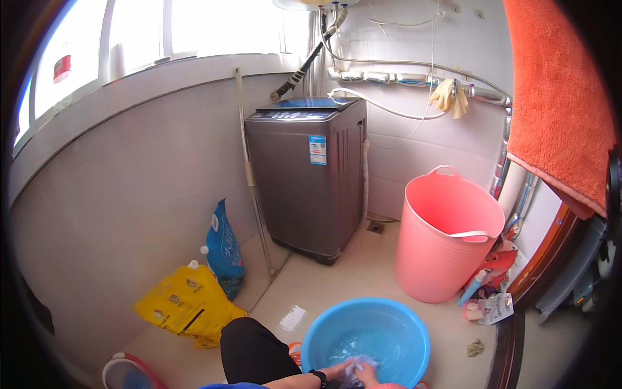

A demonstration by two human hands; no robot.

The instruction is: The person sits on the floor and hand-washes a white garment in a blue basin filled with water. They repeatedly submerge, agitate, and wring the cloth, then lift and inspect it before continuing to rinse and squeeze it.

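Low in the view, a round blue plastic basin [318, 323] stands on the tiled floor with water in it. My left hand [337, 370], with a black band at the wrist, grips a pale lavender cloth [358, 363] inside the basin. Close beside it, my right hand [368, 375] holds the same cloth. Bunched up, the cloth sits between both hands near the basin's front side. My fingers are partly hidden by the cloth and the frame's bottom edge.
Beyond the basin are a grey top-loading washing machine [296, 185] and a tall pink tub [442, 257]. Yellow [189, 301] and blue [224, 248] refill pouches stand left, near a mop pole [248, 170]. An orange towel [559, 97] hangs right. My black-clad knee [252, 352] adjoins the basin.
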